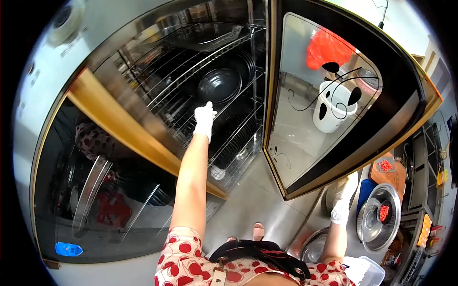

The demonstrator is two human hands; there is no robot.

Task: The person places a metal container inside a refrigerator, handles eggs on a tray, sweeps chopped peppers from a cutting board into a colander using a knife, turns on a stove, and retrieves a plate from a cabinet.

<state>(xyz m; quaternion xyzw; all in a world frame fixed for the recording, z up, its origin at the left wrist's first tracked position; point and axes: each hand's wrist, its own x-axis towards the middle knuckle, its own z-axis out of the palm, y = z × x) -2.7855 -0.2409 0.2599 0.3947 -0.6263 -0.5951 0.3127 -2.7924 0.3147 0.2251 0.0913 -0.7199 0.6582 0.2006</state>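
Note:
My left hand [204, 119], in a white glove, reaches into an open glass-door dish cabinet. Its fingers are closed at the near rim of a black bowl [219, 85], which tilts on a wire rack [162, 93]. Other dark dishes stand behind the bowl, and a row of dark plates [234, 143] fills the level below. My right hand [344, 193], also gloved, is at the lower edge of the open cabinet door [353, 164]. The door hides its fingers, so its grip does not show.
A steel basin [365, 224] holds a dark bowl with small red pieces. Behind it lies a cutting board [400, 174] with more red pieces. A white bucket [329, 121] and a red plastic bag [324, 47] show in the door glass. A closed dark door [143, 205] is at left.

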